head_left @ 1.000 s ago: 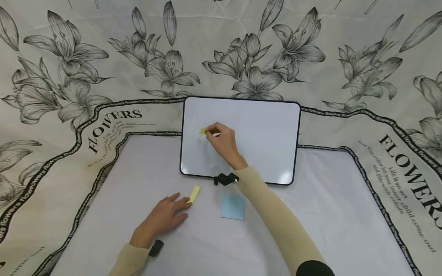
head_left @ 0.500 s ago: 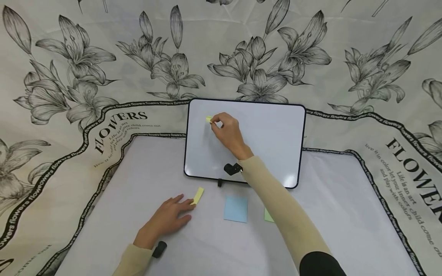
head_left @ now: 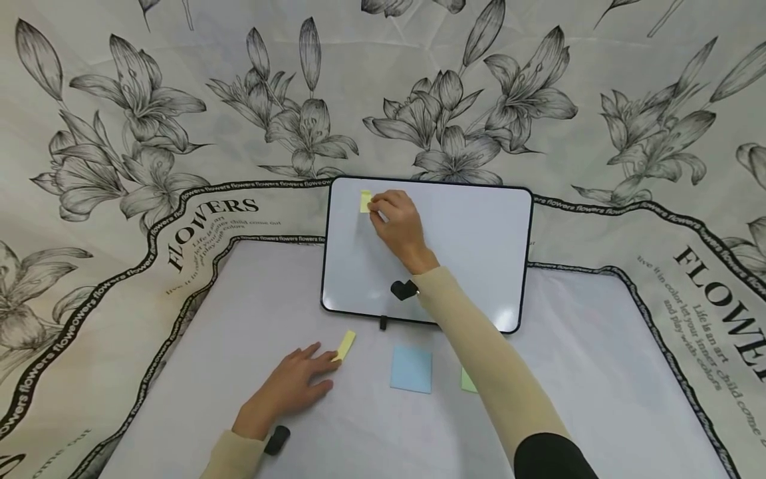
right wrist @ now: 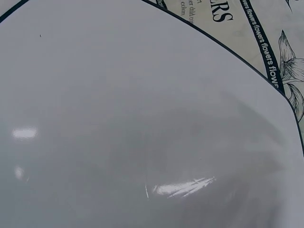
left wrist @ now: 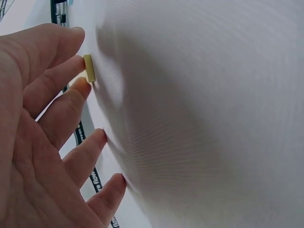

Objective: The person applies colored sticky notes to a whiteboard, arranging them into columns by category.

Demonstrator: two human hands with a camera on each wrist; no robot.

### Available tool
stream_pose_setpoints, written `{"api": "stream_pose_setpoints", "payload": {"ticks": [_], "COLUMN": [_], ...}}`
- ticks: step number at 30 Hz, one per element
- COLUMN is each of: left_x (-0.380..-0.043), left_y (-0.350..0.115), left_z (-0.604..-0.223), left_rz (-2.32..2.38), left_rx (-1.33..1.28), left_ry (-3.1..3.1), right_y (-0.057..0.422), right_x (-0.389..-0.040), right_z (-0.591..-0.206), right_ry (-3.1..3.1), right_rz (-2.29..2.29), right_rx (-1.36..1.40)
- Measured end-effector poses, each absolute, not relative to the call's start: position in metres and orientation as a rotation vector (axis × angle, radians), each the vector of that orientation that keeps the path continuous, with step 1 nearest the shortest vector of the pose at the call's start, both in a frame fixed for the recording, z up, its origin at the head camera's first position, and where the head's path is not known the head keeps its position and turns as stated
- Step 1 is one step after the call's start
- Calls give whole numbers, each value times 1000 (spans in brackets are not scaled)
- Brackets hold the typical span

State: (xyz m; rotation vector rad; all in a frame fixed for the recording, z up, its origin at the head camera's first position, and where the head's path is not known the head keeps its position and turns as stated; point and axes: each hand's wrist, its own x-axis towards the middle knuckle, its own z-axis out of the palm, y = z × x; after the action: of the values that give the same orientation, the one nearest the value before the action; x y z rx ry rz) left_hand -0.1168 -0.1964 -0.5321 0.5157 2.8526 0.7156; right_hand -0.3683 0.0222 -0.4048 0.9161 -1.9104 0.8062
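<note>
Near the upper left corner of the whiteboard [head_left: 467, 246], my right hand [head_left: 399, 226] pinches a small yellow sticky note [head_left: 365, 201] between thumb and fingers. The note is upright against the board's surface; whether it sticks there I cannot tell. The right wrist view holds only the glossy board and its dark edge, without the hand. My left hand [head_left: 290, 382] rests on the table with spread fingers. Its fingertips touch the lower end of a narrow yellow sticky note pad [head_left: 346, 344], which the left wrist view shows edge-on beside the fingers.
A blue sticky note pad [head_left: 411, 369] lies in front of the board. To its right, a green sticky note pad [head_left: 469, 380] is partly covered by the right sleeve [head_left: 479, 352]. Behind the board hangs a flower-printed cloth [head_left: 395, 80].
My right hand has moved up the whiteboard with the yellow sticky note, toward the upper left corner. The left hand has stayed by the yellow pad. The head view has shifted slightly.
</note>
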Motion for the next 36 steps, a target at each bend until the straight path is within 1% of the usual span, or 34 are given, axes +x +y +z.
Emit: {"api": "stream_pose_setpoints", "payload": {"ticks": [8, 15, 36], "left_x": [-115, -116, -115], "left_y": [-197, -198, -198], "left_z": [-530, -532, -533], "left_rz": [728, 739, 719], "left_rx": [524, 527, 525], "left_ry": [2836, 2822, 2843], "right_y": [22, 23, 11], "right_x": [-373, -376, -388], "right_z": [-406, -411, -421], "right_ry": [-1815, -1812, -1854], "right_rz": [631, 573, 594], "right_rx": [900, 920, 845]}}
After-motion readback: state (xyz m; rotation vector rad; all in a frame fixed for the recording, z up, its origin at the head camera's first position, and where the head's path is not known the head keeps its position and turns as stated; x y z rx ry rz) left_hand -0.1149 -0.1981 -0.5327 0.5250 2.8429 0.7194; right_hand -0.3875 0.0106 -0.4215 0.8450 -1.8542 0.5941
